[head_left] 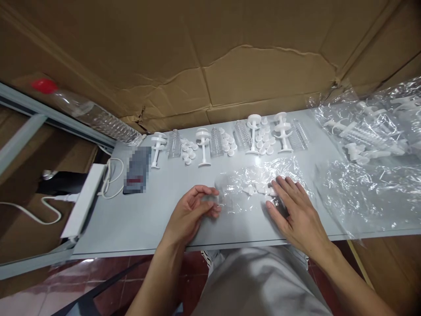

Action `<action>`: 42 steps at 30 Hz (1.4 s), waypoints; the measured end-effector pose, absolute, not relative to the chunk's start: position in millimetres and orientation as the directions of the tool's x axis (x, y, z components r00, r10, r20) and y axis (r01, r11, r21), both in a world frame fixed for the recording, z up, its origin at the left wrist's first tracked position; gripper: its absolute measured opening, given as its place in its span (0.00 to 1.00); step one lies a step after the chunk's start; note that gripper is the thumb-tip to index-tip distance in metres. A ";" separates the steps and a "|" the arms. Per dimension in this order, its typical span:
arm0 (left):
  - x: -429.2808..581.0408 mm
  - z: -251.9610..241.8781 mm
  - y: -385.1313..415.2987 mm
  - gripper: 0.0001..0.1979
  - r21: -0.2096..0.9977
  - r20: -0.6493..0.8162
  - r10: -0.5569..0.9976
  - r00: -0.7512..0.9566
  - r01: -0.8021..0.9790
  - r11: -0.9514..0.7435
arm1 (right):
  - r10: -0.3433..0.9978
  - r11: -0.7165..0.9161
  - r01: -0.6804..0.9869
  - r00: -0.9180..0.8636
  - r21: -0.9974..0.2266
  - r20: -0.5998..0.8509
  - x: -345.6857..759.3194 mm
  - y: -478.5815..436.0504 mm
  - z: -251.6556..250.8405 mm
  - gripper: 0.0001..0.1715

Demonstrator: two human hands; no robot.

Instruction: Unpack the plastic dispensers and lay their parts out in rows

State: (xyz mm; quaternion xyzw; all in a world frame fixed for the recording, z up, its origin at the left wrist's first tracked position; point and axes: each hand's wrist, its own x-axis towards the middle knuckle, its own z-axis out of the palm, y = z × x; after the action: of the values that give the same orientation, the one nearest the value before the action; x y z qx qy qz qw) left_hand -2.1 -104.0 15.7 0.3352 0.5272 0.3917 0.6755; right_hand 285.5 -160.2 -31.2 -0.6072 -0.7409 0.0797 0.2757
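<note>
Left hand [195, 208], half-curled, is holding nothing by flat clear-plastic bag [235, 204], right hand [294, 210] is resting spread on it; likely light, slippery, best pinched at edges.

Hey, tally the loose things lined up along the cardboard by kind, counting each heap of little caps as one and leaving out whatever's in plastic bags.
White plunger-shaped parts: 4
Clear ribbed clusters: 4
Heaps of white caps: 3
Total: 11
</note>
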 end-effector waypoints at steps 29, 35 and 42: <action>16.7 16.5 -86.9 0.13 0.842 0.056 0.871 0.489 0.446 -0.304 | 0.942 0.297 0.854 -0.187 -0.427 0.279 288.8 -162.4 -29.8 0.40; 25.0 5.3 -75.6 0.18 0.808 -0.069 0.813 0.579 0.511 -0.295 | 0.922 0.345 0.848 -0.227 -0.403 0.313 290.2 -160.6 -29.8 0.38; 44.4 -12.1 -78.8 0.14 0.741 0.133 0.881 0.454 0.544 -0.393 | 0.901 0.389 0.837 -0.258 -0.385 0.349 290.6 -159.3 -32.4 0.35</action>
State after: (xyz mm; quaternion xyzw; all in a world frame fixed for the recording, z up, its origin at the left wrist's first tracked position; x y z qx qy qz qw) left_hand 44.4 -78.8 -12.1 0.7914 0.4502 0.2648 0.3176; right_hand 290.6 -159.3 -32.4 -0.5494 -0.7908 0.0610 0.2628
